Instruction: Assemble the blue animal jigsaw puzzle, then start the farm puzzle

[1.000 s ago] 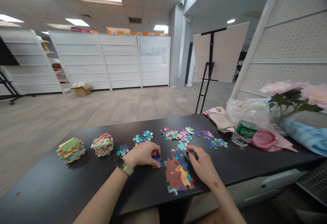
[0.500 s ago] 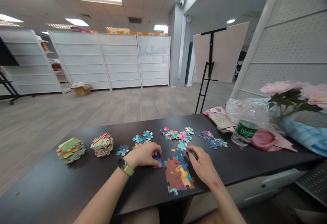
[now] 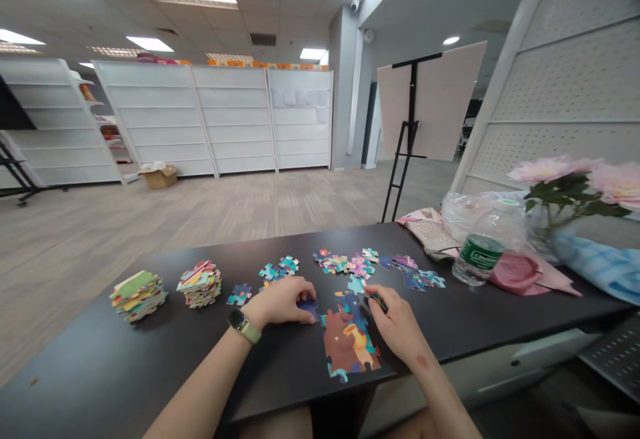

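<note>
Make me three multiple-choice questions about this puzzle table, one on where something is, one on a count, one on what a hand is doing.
1. Where is the water bottle?
A. right of the loose pieces
B. beside the stacks
C. on the floor

2. How many stacks of pieces stand at the left?
A. one
B. two
C. four

3. What is the left hand doing?
A. lifted in the air
B. pressing a dark blue piece beside the joined puzzle
C. gripping the bottle

Answers: 1 A, it lies near the flowers. 2 B, two piles show. 3 B, fingers rest on the piece.

Dark blue puzzle piece (image 3: pixel 309 307) flat on table, touching assembled patch (image 3: pixel 349 345).
</note>
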`<action>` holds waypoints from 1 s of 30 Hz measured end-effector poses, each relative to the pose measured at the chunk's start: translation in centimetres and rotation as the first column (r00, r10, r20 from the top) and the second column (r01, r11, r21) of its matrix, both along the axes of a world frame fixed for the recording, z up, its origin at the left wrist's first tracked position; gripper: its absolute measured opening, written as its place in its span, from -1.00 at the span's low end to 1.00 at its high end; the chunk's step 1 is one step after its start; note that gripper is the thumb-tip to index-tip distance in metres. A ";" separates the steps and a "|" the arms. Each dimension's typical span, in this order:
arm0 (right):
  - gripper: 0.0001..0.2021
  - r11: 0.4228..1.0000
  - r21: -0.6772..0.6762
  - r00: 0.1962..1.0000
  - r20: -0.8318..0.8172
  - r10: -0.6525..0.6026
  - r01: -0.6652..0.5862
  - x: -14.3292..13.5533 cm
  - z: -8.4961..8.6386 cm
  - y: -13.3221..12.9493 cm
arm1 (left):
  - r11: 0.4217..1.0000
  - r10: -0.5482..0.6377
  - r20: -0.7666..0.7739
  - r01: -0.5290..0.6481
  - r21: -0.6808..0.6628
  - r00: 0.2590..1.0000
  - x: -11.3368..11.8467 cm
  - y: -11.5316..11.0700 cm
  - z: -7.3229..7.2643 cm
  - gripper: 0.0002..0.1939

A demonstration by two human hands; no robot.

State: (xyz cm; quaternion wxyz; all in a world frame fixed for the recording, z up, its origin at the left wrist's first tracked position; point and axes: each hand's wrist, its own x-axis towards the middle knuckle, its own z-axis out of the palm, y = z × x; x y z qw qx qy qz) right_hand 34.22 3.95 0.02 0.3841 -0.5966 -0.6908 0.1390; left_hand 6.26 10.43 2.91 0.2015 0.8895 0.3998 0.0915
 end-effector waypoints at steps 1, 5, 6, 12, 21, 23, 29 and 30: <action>-0.73 1.000 -0.001 1.000 -0.001 0.000 0.000 0.0 0.0 0.0 | 1.000 -0.001 0.003 0.001 -0.001 1.000 0.0 0.0 0.0 -0.57; -0.72 1.000 -0.008 1.000 0.004 0.007 -0.007 0.0 0.1 0.0 | 1.000 -0.005 0.011 0.005 -0.009 1.000 0.1 0.0 0.0 -0.57; -0.72 1.000 -0.009 1.000 0.005 0.008 -0.008 0.0 0.1 0.0 | 1.000 -0.005 0.011 0.005 -0.010 1.000 0.0 0.0 0.0 -0.57; -0.72 1.000 -0.025 1.000 0.004 0.012 -0.012 0.1 0.0 0.0 | 1.000 0.000 0.013 0.000 -0.008 1.000 -0.1 0.2 -0.3 -0.59; -0.72 1.000 -0.018 1.000 0.017 0.010 -0.009 0.1 -0.1 0.0 | 1.000 0.008 0.005 -0.009 0.027 1.000 0.0 0.1 -0.2 -0.62; -0.72 1.000 -0.016 1.000 0.020 0.011 -0.011 0.1 -0.1 0.0 | 0.999 0.005 0.005 -0.005 0.033 1.000 -0.1 0.1 -0.1 -0.61; -0.72 1.000 -0.025 1.000 0.015 0.009 -0.009 0.0 0.0 0.0 | 0.999 -0.004 0.007 0.004 0.038 1.000 0.0 0.1 0.0 -0.62; -0.72 1.000 -0.024 1.000 0.013 0.009 -0.009 0.0 0.0 0.0 | 0.999 -0.002 0.006 0.002 0.037 1.000 0.0 0.1 0.0 -0.62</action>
